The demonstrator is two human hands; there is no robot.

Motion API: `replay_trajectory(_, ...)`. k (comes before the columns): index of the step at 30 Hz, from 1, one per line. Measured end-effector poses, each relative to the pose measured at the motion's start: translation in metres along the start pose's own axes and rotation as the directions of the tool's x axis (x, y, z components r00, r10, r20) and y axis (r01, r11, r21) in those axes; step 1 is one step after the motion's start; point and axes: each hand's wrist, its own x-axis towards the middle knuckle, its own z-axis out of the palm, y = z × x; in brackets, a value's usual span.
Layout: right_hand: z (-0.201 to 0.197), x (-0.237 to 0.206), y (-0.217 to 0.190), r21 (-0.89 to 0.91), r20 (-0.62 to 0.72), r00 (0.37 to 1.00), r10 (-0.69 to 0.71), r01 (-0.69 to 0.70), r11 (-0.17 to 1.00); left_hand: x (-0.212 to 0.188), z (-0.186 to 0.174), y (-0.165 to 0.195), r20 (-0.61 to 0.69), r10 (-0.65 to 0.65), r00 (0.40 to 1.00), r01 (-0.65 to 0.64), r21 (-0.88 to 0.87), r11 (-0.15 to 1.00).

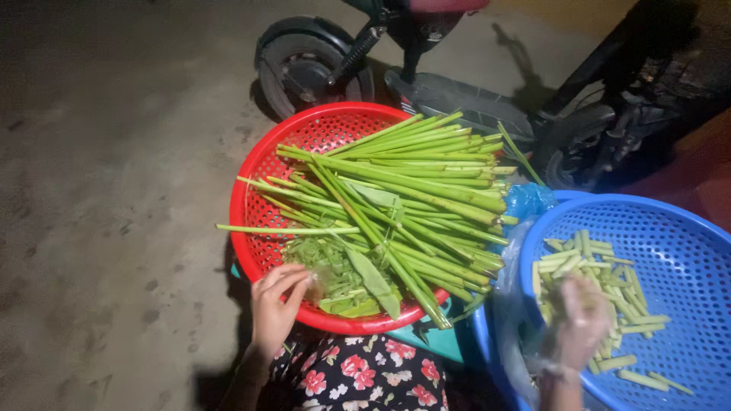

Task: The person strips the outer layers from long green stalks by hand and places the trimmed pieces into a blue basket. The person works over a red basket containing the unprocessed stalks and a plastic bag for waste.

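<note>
Stems (pixel 411 190), mostly uncut, lying heaped across red basket (pixel 255 228); only a modest pile of cut pieces (pixel 601 297) sitting in blue basket (pixel 685 228). Left hand (pixel 276 308) pinching leafy trimmings; right hand (pixel 579 327) blurring, grip unclear.

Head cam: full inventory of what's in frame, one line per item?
red basket: one, red perforated plastic, centre.
green stems: a large pile, long, green, lying across the red basket.
leaf trimmings: a heap, green, at the near side of the red basket.
blue basket: one, blue perforated plastic, right.
cut stem pieces: many, short, pale green, inside the blue basket.
plastic bag: one, blue, between the baskets.
scooter: at least one, dark, behind the baskets.
ground: grey, bare, left.
floral clothing: dark with red flowers, bottom centre.
left hand: at the red basket's near rim, touching the trimmings.
right hand: blurred, over the blue basket.
</note>
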Motion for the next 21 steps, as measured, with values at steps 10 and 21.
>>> replay_trajectory(10,-0.043,0.068,0.062,-0.644,0.188,0.973,0.131,0.021,0.764,-0.006,0.017,0.008,0.012,-0.140,0.990,0.138,0.108,0.985)
replay_trajectory(21,0.106,0.149,-0.022,-0.111,0.534,0.821,0.201,-0.167,0.980,-0.001,0.028,0.007,-0.027,-0.300,0.953,0.294,-0.136,0.946)
